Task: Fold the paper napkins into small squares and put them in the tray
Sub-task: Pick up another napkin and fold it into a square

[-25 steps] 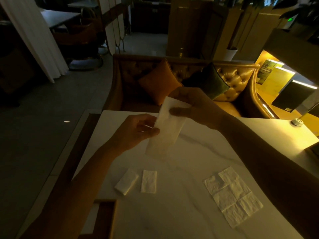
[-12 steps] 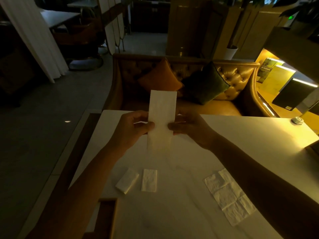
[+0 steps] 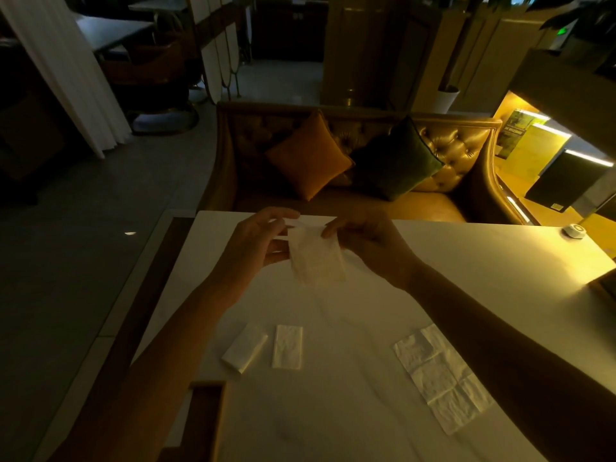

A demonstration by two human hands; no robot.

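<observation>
A dim restaurant or lounge seating area.
A tufted leather sofa (image 3: pixel 453 145) with cushions (image 3: pixel 308 156) lines the marble table (image 3: pixel 450 261)'s far edge; another table (image 3: pixel 113 28) stands beyond.

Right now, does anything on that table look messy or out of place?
Nothing is spilled or torn. On the table, the left folded napkin lies skewed, unlike the right folded napkin; an unfolded napkin sits diagonally farther right.

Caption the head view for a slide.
Left hand and right hand pinch a napkin above the table; two folded napkins and an unfolded napkin lie nearer.
</observation>
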